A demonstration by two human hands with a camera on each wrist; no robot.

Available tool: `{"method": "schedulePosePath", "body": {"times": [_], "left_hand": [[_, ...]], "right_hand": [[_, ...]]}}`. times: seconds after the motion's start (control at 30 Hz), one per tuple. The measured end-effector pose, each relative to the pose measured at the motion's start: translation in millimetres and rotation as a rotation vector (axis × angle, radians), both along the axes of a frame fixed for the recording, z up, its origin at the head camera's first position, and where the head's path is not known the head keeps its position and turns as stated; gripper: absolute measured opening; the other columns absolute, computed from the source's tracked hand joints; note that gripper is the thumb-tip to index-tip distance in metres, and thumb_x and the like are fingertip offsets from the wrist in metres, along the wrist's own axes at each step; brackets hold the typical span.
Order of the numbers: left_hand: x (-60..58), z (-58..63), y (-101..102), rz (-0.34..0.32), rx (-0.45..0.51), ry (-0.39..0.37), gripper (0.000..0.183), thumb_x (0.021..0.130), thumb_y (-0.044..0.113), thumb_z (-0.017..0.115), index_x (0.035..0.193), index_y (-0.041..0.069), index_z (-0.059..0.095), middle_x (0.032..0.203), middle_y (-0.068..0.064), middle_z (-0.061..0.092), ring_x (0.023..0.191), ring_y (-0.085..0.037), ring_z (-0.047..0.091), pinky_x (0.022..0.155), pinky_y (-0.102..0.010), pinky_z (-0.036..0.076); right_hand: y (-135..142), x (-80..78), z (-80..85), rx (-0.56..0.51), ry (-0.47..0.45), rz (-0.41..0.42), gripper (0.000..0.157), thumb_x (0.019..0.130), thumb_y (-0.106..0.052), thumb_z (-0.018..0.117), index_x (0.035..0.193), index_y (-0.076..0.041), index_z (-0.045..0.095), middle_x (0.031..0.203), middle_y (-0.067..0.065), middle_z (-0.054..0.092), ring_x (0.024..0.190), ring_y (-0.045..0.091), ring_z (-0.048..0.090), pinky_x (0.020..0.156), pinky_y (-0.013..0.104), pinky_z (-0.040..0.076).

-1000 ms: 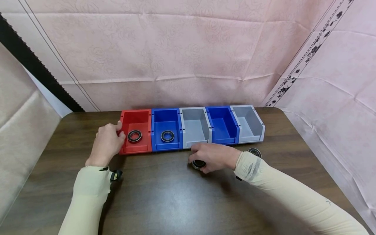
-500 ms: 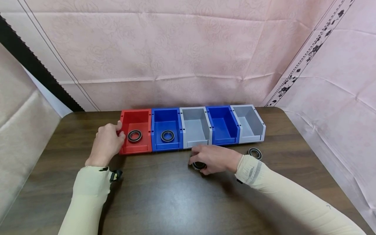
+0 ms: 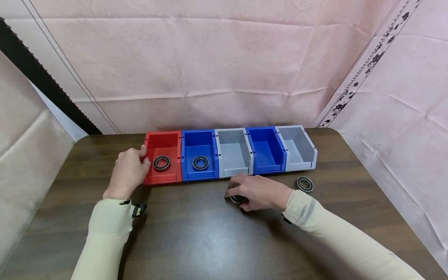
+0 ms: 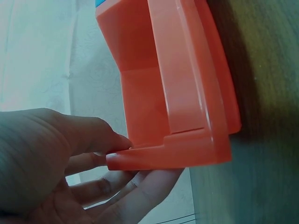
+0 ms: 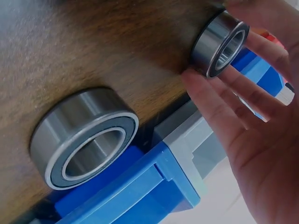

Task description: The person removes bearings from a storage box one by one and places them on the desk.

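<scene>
At the far left of the bin row, my left hand (image 3: 127,171) grips the side wall of the red bin (image 3: 162,139). In the left wrist view the thumb lies over the wall's edge and the fingers sit beneath it. My right hand (image 3: 260,192) holds a ball bearing (image 5: 209,50) on the table, in front of the first grey bin (image 3: 233,151), its fingers and thumb around the rim. Another bearing (image 5: 74,123) lies on the table nearer the right wrist. One bearing (image 3: 161,170) rests in the red bin, and one (image 3: 201,168) in the blue bin (image 3: 198,137) beside it.
Right of the first grey bin stand a second blue bin (image 3: 266,149) and a second grey bin (image 3: 295,147), side by side in the row. A pink patterned cloth (image 3: 224,70) hangs behind the brown table (image 3: 196,241).
My right hand shifts very slightly toward the front right, still around the bearing. The loose bearing at the right is now fully uncovered by the sleeve. My left hand stays on the red bin.
</scene>
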State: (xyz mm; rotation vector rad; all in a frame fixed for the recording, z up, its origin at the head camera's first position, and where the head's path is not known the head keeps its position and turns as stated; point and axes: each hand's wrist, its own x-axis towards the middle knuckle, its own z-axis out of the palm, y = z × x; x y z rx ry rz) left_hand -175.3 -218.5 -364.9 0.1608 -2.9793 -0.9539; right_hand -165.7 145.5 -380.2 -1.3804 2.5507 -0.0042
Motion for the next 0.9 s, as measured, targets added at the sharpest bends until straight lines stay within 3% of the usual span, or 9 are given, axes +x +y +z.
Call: {"method": "schedulePosePath", "body": {"times": [0.27, 0.43, 0.63, 0.9], "left_hand": [[0.6, 0.2, -2.6, 0.003, -0.001, 0.003, 0.052, 0.1, 0.01, 0.059, 0.148, -0.004, 0.046, 0.124, -0.036, 0.062, 0.058, -0.023, 0.057, 0.051, -0.025, 0.051], [0.4, 0.0, -1.4, -0.014, 0.002, -0.005, 0.052, 0.1, 0.01, 0.058, 0.149, -0.004, 0.045, 0.129, -0.036, 0.06, 0.058, -0.023, 0.056, 0.052, -0.025, 0.051], [1.4, 1.6, -1.2, 0.003, -0.005, 0.013, 0.051, 0.1, 0.01, 0.059, 0.148, -0.004, 0.047, 0.123, -0.035, 0.063, 0.058, -0.022, 0.057, 0.051, -0.024, 0.051], [3.6, 2.2, 0.0, 0.009, -0.026, 0.012, 0.052, 0.1, 0.01, 0.058, 0.148, -0.004, 0.046, 0.124, -0.035, 0.062, 0.058, -0.022, 0.057, 0.05, -0.025, 0.051]], "right_hand": [[5.1, -1.2, 3.0, -0.083, -0.003, -0.035, 0.048, 0.088, -0.038, 0.079, 0.133, -0.03, 0.066, 0.133, 0.001, 0.058, 0.112, 0.014, 0.06, 0.094, 0.036, 0.058], [17.4, -2.4, 13.4, -0.165, 0.003, -0.077, 0.047, 0.09, -0.042, 0.076, 0.134, -0.027, 0.066, 0.132, 0.0, 0.061, 0.115, 0.015, 0.06, 0.098, 0.036, 0.057], [34.1, -13.1, 27.0, -0.295, 0.055, -0.134, 0.042, 0.093, -0.037, 0.075, 0.131, -0.022, 0.069, 0.129, -0.002, 0.063, 0.117, 0.013, 0.059, 0.101, 0.035, 0.055], [64.3, -28.5, 38.1, -0.481, 0.077, -0.277, 0.036, 0.093, -0.025, 0.075, 0.127, -0.014, 0.071, 0.114, 0.005, 0.07, 0.101, 0.022, 0.064, 0.085, 0.038, 0.057]]}}
